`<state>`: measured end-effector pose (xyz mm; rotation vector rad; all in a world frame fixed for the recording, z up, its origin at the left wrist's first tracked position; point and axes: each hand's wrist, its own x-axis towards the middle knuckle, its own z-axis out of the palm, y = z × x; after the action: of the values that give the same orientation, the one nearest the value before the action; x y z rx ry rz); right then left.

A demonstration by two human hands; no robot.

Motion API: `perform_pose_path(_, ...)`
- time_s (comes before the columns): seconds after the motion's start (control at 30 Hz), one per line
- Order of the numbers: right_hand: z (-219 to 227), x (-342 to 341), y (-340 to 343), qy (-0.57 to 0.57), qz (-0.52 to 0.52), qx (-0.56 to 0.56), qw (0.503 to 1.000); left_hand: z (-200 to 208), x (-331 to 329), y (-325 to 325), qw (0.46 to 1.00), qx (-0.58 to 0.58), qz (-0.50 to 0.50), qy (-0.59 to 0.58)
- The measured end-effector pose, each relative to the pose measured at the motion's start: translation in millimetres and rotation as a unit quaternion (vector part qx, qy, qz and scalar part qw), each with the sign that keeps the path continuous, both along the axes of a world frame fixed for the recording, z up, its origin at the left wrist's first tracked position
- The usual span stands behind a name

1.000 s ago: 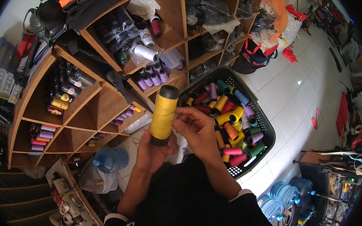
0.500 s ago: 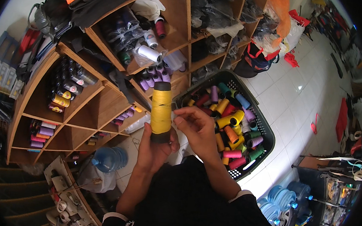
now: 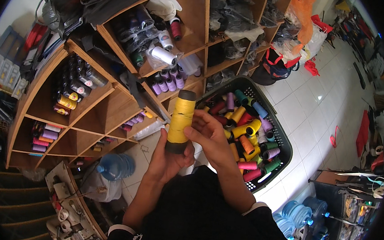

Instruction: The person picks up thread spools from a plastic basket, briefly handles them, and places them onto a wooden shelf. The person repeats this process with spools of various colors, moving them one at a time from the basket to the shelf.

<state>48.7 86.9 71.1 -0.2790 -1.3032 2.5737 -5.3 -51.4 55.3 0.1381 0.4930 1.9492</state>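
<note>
A tall spool of yellow thread [image 3: 183, 119] with dark ends stands a little tilted in front of me. My left hand [image 3: 171, 156] is closed round its lower end, thumb along the left side. My right hand [image 3: 211, 137] grips the spool from the right, its thumb pressed on the yellow thread; its other fingertips are partly hidden behind the spool. To the right of my hands, a dark green perforated basket [image 3: 285, 138] holds many thread spools in yellow, red, purple, green, orange and blue, lying in a jumble.
Ahead and to the left, a wooden shelf unit [image 3: 83, 127] bears purple spools [image 3: 170, 80] and dark spools [image 3: 75, 81]. A blue water bottle [image 3: 116, 167] stands at the lower left, more bottles [image 3: 297, 212] at the lower right. White floor tiles [image 3: 312, 116] run along the basket's right side.
My right hand has moved from beside the spool's edge onto it, thumb now against the thread. The spool has shifted slightly right in view and leans a bit more.
</note>
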Motion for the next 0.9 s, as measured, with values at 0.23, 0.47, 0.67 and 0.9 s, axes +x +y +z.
perform_pose_path(0.23, -13, -4, 2, -0.007, -0.015, -0.025, 1.000, 0, 0, -4, 0.948, -0.217, 0.132, 0.190)
perform_pose_path(0.47, -11, -4, 1, 0.020, -0.038, -0.001, 0.999, 5, -7, -14, 0.856, -0.238, 0.189, 0.418)
perform_pose_path(0.67, -11, -3, 3, 0.029, -0.019, -0.035, 0.999, 2, -4, -12, 0.920, -0.175, 0.202, 0.288)
perform_pose_path(0.9, -8, 10, -6, 0.054, -0.044, 0.063, 0.996, 6, -1, -12, 0.911, -0.167, 0.236, 0.293)
